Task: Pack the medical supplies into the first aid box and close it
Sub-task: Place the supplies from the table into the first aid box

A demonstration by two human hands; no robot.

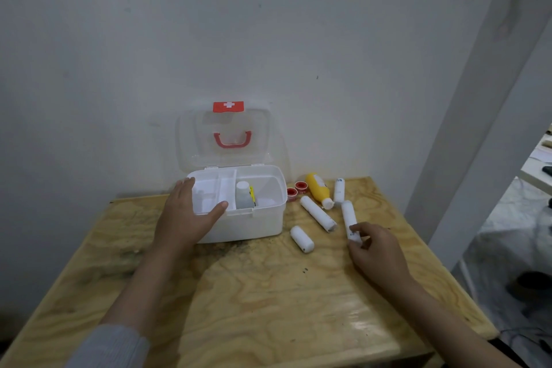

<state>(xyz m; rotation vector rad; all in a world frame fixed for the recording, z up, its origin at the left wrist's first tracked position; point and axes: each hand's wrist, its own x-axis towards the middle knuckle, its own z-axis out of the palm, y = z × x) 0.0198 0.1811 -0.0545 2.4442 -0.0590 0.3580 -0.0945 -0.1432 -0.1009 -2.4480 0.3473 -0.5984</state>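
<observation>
Standing open on wooden surface (268,293): first aid box (257,221), lid up, white bottle (243,195) upright inside. Left hand (186,215) spread flat on box rim. Right hand (376,251) pinching white roll (349,219) beside loose rolls, yellow bottle (318,188).

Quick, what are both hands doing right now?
Left hand: open, resting on the box front left corner.
Right hand: fingers closing on a white roll lying on the table; not lifted.
</observation>
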